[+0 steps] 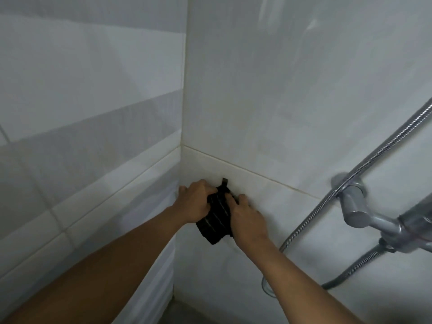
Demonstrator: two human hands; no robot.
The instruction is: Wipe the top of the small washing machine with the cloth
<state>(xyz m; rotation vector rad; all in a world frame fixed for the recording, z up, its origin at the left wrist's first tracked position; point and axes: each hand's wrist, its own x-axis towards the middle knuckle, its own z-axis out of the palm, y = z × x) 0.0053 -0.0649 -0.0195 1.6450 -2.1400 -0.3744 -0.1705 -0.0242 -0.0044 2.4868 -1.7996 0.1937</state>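
A black cloth [216, 220] with thin pale stripes hangs against the white tiled wall near the corner, under a small dark hook [225, 181]. My left hand [195, 202] grips the cloth's upper left part. My right hand [249, 218] holds its right edge, fingers curled on the fabric. Both forearms reach in from the bottom of the view. No washing machine is in view.
White tiled walls meet in a corner [183, 136]. A chrome shower mixer [364, 211] and its metal hoses [327, 202] stand out from the wall at the right, close to my right arm. A strip of grey floor [177, 309] shows below the corner.
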